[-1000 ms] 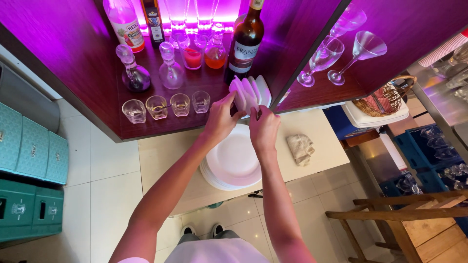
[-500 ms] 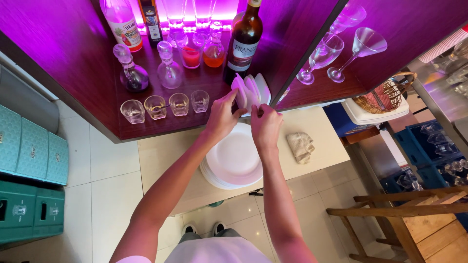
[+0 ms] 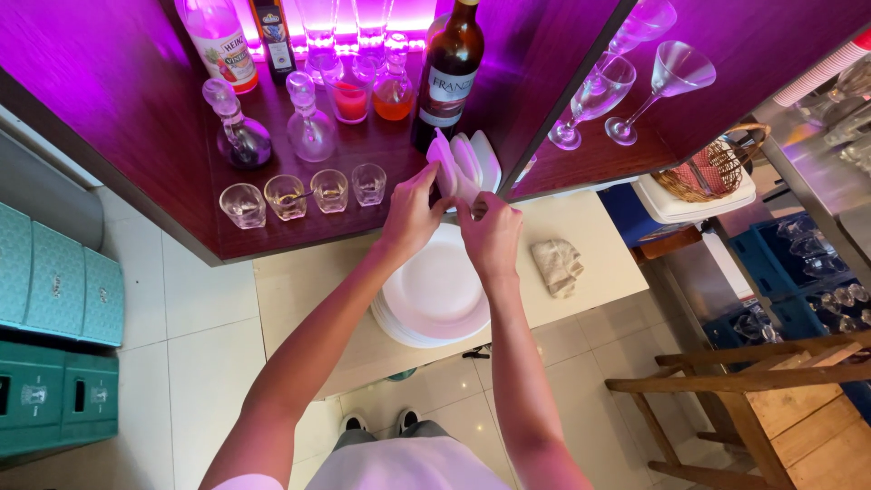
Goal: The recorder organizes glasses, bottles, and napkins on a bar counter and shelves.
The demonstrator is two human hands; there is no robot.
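Since a second ago both hands have drawn slightly back and down from the shelf edge, and the small white dishes they work on lean a little more to the left. The left hand [image 3: 410, 213] reaches up with its fingers curled and pinches the nearest of the small white dishes [image 3: 464, 163] between thumb and fingertips. The right hand [image 3: 490, 238] sits just beside it, knuckles up, fingers bent and pressed together against the lower edge of the same dish. The dishes stand on edge in a fanned row at the front of the dark wooden shelf [image 3: 299, 231], just below the tall dark bottle [image 3: 448, 73]. To the left on the shelf stand four small glasses [image 3: 308, 192] in a line, and behind them two glass decanters [image 3: 272, 122] under pink light. Directly beneath the hands a stack of large white plates [image 3: 435, 299] rests on the pale counter [image 3: 299, 299], with a crumpled beige cloth [image 3: 557, 265] lying near it to the right. Stemmed glasses [image 3: 626, 91] stand in the next shelf compartment
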